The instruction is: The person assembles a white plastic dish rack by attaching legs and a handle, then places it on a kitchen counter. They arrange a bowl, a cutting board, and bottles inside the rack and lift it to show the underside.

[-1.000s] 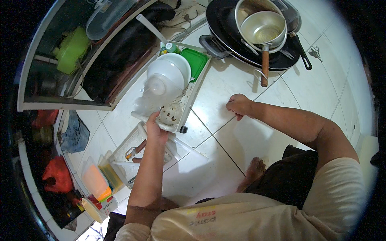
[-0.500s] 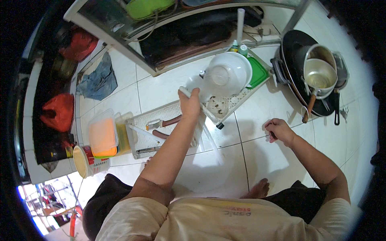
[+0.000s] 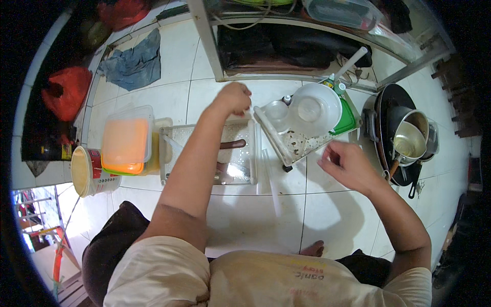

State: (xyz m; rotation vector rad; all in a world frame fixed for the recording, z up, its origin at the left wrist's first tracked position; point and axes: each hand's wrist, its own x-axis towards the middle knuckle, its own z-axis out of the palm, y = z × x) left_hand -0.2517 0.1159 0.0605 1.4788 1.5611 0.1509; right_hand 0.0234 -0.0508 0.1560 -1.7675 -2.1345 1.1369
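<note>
My left hand (image 3: 236, 98) is above the far edge of a white perforated tray (image 3: 205, 180), its fingers loosely bent and no held thing visible. That tray holds a brown-handled utensil (image 3: 233, 145) and shiny metal pieces; my forearm hides part of it. To its right a tilted white shelf-like tray (image 3: 276, 140) carries a white bowl (image 3: 330, 102), a clear round container (image 3: 276, 113), a green lid (image 3: 349, 118) and small bottles (image 3: 339, 89). Near this tray's right front edge is my right hand (image 3: 348, 165), thumb and fingers curved apart, nothing visible between them.
Pale tubes (image 3: 272, 179) lie on the tiles between the trays. At right stand dark pans and a metal pot (image 3: 410, 138). Stacked plastic boxes (image 3: 128, 135) and a bucket (image 3: 80, 171) are at left. Behind is a metal-framed cabinet (image 3: 207, 41); a grey cloth (image 3: 134, 64) lies far left.
My left hand has let go of the shelf-like tray's corner and moved left. My right hand has come closer to that tray. The perforated tray sits straighter; the whole view has shifted.
</note>
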